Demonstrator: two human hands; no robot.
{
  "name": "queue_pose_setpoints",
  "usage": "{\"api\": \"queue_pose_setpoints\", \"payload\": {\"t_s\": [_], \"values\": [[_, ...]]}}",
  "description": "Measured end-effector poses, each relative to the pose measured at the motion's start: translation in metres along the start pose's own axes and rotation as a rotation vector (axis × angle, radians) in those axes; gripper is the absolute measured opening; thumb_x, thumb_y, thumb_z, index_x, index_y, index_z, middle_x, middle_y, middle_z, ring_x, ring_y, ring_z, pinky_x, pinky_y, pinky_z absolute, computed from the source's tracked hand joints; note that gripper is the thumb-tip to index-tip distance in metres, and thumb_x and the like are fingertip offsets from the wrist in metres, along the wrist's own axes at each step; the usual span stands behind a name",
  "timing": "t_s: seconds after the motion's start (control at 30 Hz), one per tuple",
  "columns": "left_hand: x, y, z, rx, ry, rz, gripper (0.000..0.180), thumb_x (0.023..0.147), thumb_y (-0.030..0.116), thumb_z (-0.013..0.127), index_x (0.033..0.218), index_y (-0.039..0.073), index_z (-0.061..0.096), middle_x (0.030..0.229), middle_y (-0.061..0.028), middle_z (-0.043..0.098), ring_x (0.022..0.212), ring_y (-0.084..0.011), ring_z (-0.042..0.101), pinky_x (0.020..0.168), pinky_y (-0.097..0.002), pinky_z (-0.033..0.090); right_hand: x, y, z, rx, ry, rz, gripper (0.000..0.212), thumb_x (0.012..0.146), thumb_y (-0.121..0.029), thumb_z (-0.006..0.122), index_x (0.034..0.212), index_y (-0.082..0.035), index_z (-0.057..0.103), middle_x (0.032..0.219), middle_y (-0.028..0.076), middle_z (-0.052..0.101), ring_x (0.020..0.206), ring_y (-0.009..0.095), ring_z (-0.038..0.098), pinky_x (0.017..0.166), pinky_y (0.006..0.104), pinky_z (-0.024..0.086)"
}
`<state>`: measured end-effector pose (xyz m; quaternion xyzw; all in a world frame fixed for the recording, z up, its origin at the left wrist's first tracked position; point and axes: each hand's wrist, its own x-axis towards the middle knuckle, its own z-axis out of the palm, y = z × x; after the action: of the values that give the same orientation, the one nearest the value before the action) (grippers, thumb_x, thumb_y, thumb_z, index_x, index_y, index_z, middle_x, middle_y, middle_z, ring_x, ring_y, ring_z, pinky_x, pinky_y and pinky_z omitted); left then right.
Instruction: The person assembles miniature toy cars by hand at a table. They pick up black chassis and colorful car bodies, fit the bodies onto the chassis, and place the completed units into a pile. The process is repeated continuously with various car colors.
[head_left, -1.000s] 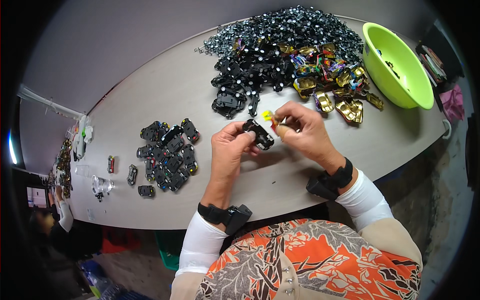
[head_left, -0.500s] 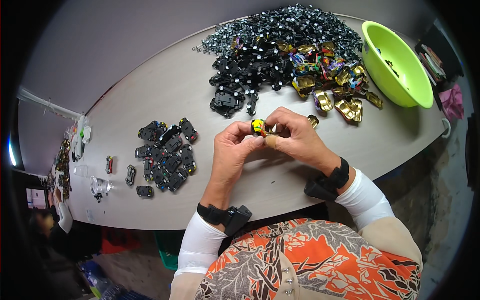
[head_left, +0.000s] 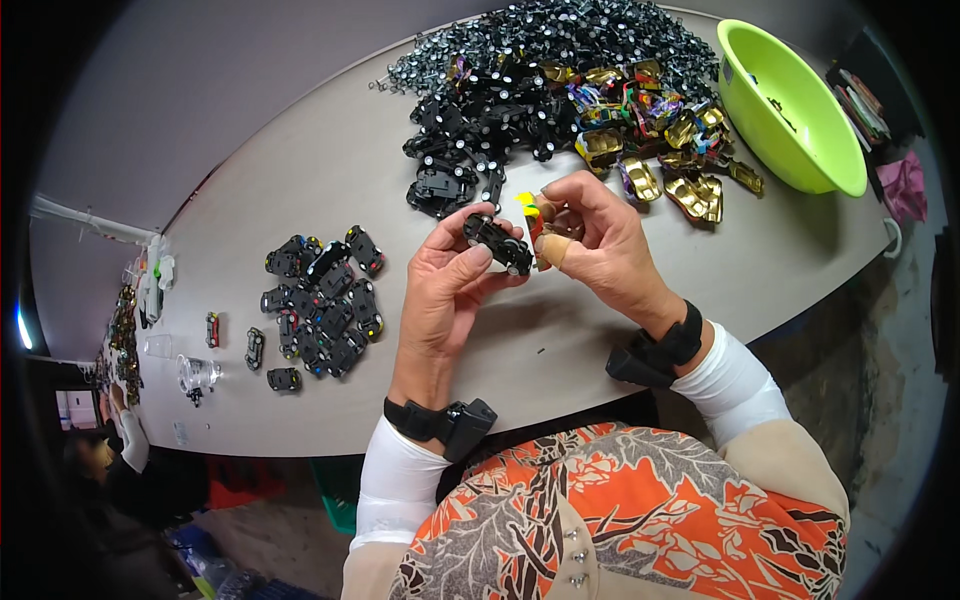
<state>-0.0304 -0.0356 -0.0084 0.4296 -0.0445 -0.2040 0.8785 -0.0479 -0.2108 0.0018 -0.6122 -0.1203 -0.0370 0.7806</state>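
My left hand (head_left: pixel 438 285) grips a black toy car chassis (head_left: pixel 497 246) with small wheels between thumb and fingers. Close beside it, my right hand (head_left: pixel 612 240) pinches a yellow, green and red toy car body shell (head_left: pixel 529 210), partly hidden behind the fingers. A tan bandage wraps the right thumb. Both hands are held over the near part of the table. Beyond them lies a heap of black chassis (head_left: pixel 440 185), and right of it a pile of gold and multicoloured body shells (head_left: pixel 697 197).
A large heap of small dark and silvery parts (head_left: pixel 560 40) covers the table's far edge. A lime-green basin (head_left: pixel 800 150) stands far right. Several toy cars (head_left: pixel 330 310) lie grouped at left, near a clear plastic cup (head_left: pixel 198 372). Another person's arm (head_left: pixel 132 435) shows far left.
The hands have turned and come slightly apart. The black chassis now shows plainly in my left hand, while the yellow shell has shifted toward my right hand's fingers.
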Motion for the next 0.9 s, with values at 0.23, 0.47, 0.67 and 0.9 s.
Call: {"api": "queue_pose_setpoints", "payload": {"t_s": [0.23,0.47,0.67,0.9], "values": [[-0.001,-0.003,0.003,-0.011,-0.015,-0.002,0.04,0.078,0.005,0.064,0.115,0.0,0.051,0.101,-0.0138,0.06,0.089,-0.0228,0.062,0.07,-0.0389,0.058,-0.002,0.005,0.0,-0.134,-0.043,-0.021,0.023,0.081,0.001,0.059,0.099,-0.004,0.048,0.084,-0.001,0.053,0.069,0.0,0.048,0.058,0.016,0.042],[-0.003,-0.004,0.006,0.071,0.018,0.021,0.04,0.078,0.002,0.063,0.116,-0.003,0.051,0.101,-0.014,0.06,0.089,-0.0222,0.062,0.07,-0.0389,0.058,-0.003,0.005,0.003,-0.233,-0.085,0.022,0.027,0.078,0.002,0.057,0.103,-0.003,0.048,0.084,0.001,0.054,0.066,0.002,0.049,0.054,0.0182,0.042],[-0.005,-0.004,0.008,0.117,0.04,0.063,0.04,0.077,-0.003,0.063,0.116,-0.003,0.054,0.097,-0.0128,0.061,0.086,-0.0198,0.063,0.069,-0.0355,0.058,-0.001,0.002,0.002,-0.436,-0.137,-0.145,0.032,0.074,0.001,0.059,0.105,-0.003,0.055,0.089,0.005,0.053,0.07,0.009,0.052,0.059,0.0212,0.044],[-0.003,-0.014,0.001,0.257,0.022,0.098,0.04,0.078,-0.003,0.062,0.118,0.0,0.054,0.103,-0.0104,0.06,0.089,-0.0163,0.061,0.071,-0.0306,0.058,0.0,0.001,-0.002,-0.504,-0.199,-0.17,0.031,0.074,0.001,0.06,0.105,-0.003,0.058,0.088,0.007,0.052,0.074,0.013,0.055,0.062,0.0234,0.045]]}}
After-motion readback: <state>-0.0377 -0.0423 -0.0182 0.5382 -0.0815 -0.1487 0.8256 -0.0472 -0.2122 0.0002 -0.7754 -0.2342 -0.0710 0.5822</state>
